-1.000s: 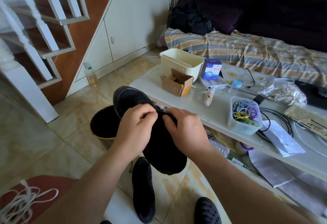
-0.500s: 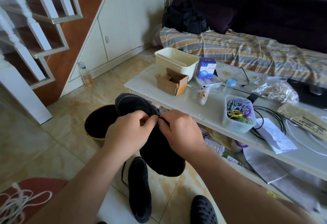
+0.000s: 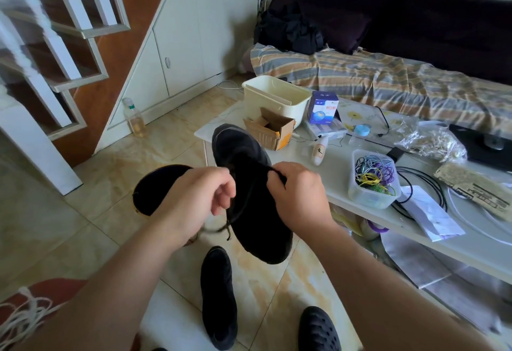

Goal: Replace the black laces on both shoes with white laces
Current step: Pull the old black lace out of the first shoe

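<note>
We hold the black shoe [image 3: 249, 198] up mid-scene, right hand [image 3: 299, 198] pinching its upper to steady it while our left hand [image 3: 194, 201] grips the black lace [image 3: 225, 221], probably to draw it out.

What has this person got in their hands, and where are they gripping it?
A black shoe, held up in the air. The right hand grips its upper edge near the opening, and the left hand pinches the black lace, whose ends dangle below.
</note>
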`<action>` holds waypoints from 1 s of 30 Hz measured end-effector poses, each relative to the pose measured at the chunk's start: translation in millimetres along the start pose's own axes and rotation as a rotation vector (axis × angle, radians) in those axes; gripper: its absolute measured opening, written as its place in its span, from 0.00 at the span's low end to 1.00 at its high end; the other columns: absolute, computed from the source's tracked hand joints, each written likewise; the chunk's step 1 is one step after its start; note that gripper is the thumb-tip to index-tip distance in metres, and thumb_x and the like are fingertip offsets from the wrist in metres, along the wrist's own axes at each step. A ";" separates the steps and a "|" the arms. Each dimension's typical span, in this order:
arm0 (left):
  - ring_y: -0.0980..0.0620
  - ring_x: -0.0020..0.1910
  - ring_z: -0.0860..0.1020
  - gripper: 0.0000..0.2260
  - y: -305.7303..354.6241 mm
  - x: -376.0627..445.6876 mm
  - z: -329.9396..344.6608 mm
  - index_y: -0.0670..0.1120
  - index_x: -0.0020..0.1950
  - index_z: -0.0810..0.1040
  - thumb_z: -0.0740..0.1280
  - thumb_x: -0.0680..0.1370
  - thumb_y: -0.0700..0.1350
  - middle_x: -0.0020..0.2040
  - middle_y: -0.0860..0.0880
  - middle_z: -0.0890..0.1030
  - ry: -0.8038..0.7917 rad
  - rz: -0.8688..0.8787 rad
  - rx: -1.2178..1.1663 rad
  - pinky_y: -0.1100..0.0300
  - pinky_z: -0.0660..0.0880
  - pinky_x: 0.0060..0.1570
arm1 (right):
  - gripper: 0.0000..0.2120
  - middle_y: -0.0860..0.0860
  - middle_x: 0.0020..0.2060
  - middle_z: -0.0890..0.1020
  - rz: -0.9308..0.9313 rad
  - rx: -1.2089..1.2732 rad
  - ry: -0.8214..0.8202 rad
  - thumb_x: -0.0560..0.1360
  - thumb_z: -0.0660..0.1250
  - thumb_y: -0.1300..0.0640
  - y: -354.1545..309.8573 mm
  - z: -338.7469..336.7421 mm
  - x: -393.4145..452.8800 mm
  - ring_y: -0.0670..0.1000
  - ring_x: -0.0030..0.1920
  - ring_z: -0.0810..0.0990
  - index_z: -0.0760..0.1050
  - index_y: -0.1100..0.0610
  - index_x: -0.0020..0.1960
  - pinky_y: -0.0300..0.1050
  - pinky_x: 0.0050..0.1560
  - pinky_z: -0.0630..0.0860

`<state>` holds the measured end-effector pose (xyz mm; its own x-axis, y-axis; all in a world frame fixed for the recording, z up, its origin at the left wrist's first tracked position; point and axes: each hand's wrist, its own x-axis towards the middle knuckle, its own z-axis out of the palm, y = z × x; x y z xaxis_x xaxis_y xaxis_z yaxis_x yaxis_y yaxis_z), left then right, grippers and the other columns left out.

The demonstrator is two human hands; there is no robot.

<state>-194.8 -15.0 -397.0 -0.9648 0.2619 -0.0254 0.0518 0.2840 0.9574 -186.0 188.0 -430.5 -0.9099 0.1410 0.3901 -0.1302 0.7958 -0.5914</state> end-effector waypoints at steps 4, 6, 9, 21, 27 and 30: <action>0.56 0.38 0.80 0.16 -2.0 -1.4 15.7 0.53 0.46 0.84 0.62 0.82 0.61 0.39 0.52 0.84 0.173 -0.012 0.342 0.54 0.78 0.44 | 0.13 0.51 0.36 0.78 -0.107 -0.016 0.044 0.81 0.61 0.53 -4.6 6.9 -4.3 0.53 0.38 0.75 0.77 0.59 0.42 0.54 0.39 0.74; 0.59 0.39 0.81 0.15 -1.4 -0.7 19.8 0.56 0.47 0.84 0.63 0.82 0.62 0.38 0.55 0.84 0.179 0.035 0.417 0.55 0.79 0.43 | 0.14 0.50 0.37 0.79 -0.157 -0.029 0.036 0.80 0.59 0.51 -10.8 9.4 -7.1 0.52 0.40 0.76 0.78 0.57 0.43 0.54 0.40 0.75; 0.61 0.37 0.81 0.10 -3.7 1.8 22.5 0.59 0.51 0.85 0.65 0.82 0.59 0.36 0.61 0.83 0.190 0.117 0.498 0.59 0.78 0.39 | 0.16 0.49 0.38 0.79 -0.197 -0.042 0.001 0.80 0.57 0.49 -18.1 13.9 -11.6 0.52 0.40 0.77 0.80 0.56 0.46 0.54 0.40 0.75; 0.44 0.32 0.64 0.10 -6.6 -1.0 -0.1 0.49 0.24 0.70 0.63 0.66 0.44 0.27 0.48 0.66 -0.414 -0.010 -0.270 0.53 0.63 0.37 | 0.13 0.51 0.34 0.76 0.075 0.017 0.062 0.81 0.63 0.56 8.6 6.8 -0.6 0.54 0.37 0.73 0.73 0.57 0.39 0.52 0.37 0.72; 0.57 0.36 0.78 0.16 -3.9 -3.4 23.5 0.54 0.43 0.82 0.63 0.83 0.60 0.33 0.55 0.80 0.237 0.160 0.462 0.58 0.75 0.38 | 0.11 0.51 0.39 0.81 -0.045 0.037 0.122 0.81 0.63 0.54 -3.3 8.0 -4.1 0.53 0.40 0.77 0.80 0.58 0.44 0.53 0.41 0.76; 0.56 0.37 0.78 0.14 -7.2 2.9 26.6 0.55 0.43 0.82 0.64 0.82 0.59 0.34 0.55 0.79 0.303 0.262 0.609 0.53 0.77 0.38 | 0.14 0.50 0.39 0.81 -0.142 0.027 0.066 0.80 0.59 0.50 -13.4 12.2 -10.1 0.52 0.40 0.78 0.81 0.55 0.46 0.53 0.41 0.76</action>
<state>-191.1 8.2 -411.6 -0.9256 0.1497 0.3477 0.3399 0.7332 0.5890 -179.9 168.8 -435.2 -0.8538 0.0671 0.5162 -0.2672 0.7946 -0.5452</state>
